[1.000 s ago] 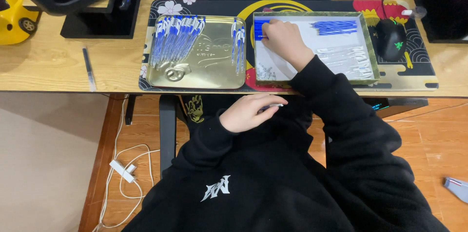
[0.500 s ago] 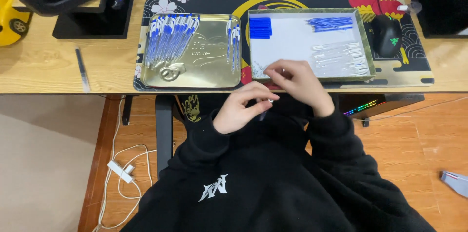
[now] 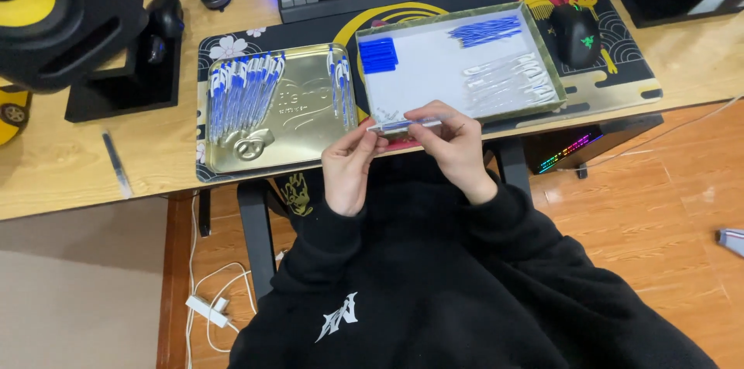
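A: How far is the work, going from the left?

B: On the bench (image 3: 70,160), the gold tray (image 3: 310,144) already carries a long row of finished pens (image 3: 244,90) and a few more at its right edge. I judge a good part is done.

A: And the hands?

B: The left hand (image 3: 349,163) and the right hand (image 3: 453,144) both pinch one pen (image 3: 403,125) between them, level, just in front of the bench edge. Each grip is narrow, closed on that pen.

A: What remains?

B: The white box (image 3: 434,74) keeps blue caps (image 3: 379,53), blue refills (image 3: 485,30) and clear barrels (image 3: 508,78), so many pens are left. I see no readable label, only an embossed mark on the tray.
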